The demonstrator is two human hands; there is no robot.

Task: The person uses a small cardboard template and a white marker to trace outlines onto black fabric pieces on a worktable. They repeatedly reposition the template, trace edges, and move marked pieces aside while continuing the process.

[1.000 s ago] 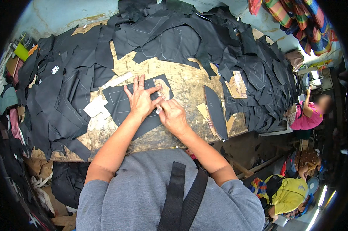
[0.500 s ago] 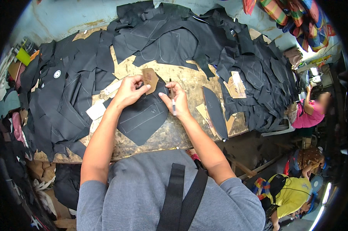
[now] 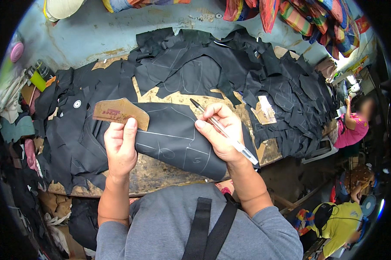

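Note:
My left hand [image 3: 121, 149] pinches a brown cardboard template [image 3: 117, 110] with handwriting on it, thumb on top. Behind the template, the same hand also seems to hold the left end of a black leather-like piece [image 3: 169, 141]. White drawn lines and marks run across this piece, which is raised toward me and slopes down to the right. My right hand [image 3: 225, 136] is closed around a pen [image 3: 243, 150] with a clear barrel and dark tip, the tip pointing up and left. Its thumb and fingers are at the piece's right edge; whether they grip it I cannot tell.
A worn wooden table [image 3: 154, 173] lies below, heaped with black sheets [image 3: 182, 65] at the back and on both sides. Another cardboard template [image 3: 263, 113] lies at right. Checked bags [image 3: 297, 19] hang above. A person in pink [image 3: 351, 129] and one in yellow [image 3: 340, 223] are at the right.
The black piece has come up off the table, turned and now shows other drawn lines. My left hand moved left and nearer with the template; my right hand moved right, keeping the pen.

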